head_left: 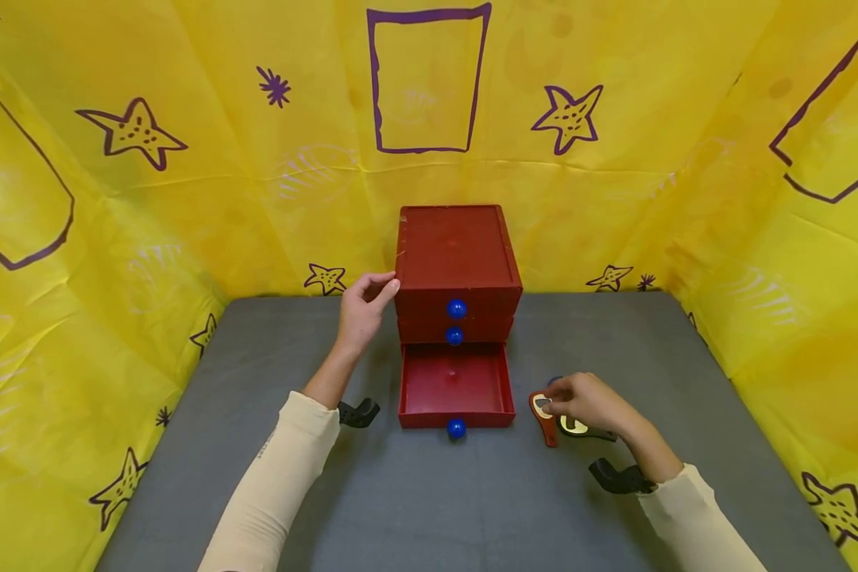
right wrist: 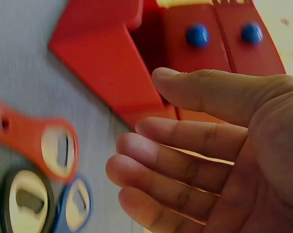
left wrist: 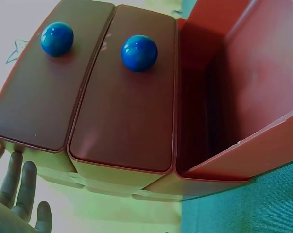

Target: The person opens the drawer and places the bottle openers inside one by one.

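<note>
A small red drawer cabinet (head_left: 457, 246) with blue round knobs stands at the back of the table. Its bottom drawer (head_left: 426, 385) is pulled out, and nothing lies inside; the two upper ones are closed. My left hand (head_left: 363, 311) touches the cabinet's left side near the upper front corner, fingers extended. To the right of the drawer, my right hand (head_left: 589, 400) hovers over three bottle openers, its fingers loosely bent and holding nothing. These are a red bottle opener (right wrist: 60, 150), a black bottle opener (right wrist: 27, 204) and a blue bottle opener (right wrist: 74, 206), lying close together.
The grey tabletop (head_left: 429, 500) stretches around the cabinet. Yellow cloth walls (head_left: 222, 111) with purple drawings enclose the back and both sides. Black wrist mounts (head_left: 618, 477) stick out from both forearms, low over the table.
</note>
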The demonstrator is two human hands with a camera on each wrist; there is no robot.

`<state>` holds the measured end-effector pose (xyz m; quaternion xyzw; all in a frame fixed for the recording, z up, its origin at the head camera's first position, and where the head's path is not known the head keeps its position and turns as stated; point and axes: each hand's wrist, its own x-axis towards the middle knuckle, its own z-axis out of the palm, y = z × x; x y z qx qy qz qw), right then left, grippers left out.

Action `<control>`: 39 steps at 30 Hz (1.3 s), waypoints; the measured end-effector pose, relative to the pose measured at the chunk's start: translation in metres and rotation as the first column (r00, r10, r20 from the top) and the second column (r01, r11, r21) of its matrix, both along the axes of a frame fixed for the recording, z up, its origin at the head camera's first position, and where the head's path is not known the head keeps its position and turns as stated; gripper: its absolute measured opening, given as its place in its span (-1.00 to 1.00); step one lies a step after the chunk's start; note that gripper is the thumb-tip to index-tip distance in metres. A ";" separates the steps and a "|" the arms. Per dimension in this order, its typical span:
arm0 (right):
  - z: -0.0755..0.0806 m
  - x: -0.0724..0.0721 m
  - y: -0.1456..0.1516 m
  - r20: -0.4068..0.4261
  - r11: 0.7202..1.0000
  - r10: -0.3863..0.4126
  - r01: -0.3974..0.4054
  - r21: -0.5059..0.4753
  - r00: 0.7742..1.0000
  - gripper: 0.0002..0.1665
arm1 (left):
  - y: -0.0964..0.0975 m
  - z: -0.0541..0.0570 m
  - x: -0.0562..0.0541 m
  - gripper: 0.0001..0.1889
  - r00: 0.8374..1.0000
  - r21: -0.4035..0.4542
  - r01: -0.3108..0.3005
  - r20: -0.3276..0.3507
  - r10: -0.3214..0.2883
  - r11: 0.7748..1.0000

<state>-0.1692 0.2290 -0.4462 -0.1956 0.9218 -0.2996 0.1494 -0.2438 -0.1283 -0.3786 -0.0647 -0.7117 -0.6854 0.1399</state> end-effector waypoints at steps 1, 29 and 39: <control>0.000 0.001 0.005 -0.006 1.000 -0.022 0.022 0.007 1.000 -0.70 | 0.000 0.000 0.000 -0.70 1.000 -0.004 -0.001 0.000 0.001 1.000; -0.046 0.035 0.067 -0.143 0.941 -0.248 0.273 0.201 0.958 -0.81 | -0.001 0.004 0.005 -0.76 0.994 -0.119 -0.024 -0.112 0.011 0.993; -0.058 0.039 0.068 -0.262 0.953 -0.203 0.251 0.168 0.943 -0.82 | -0.001 0.006 0.007 -0.76 0.989 -0.157 -0.027 -0.149 0.003 0.987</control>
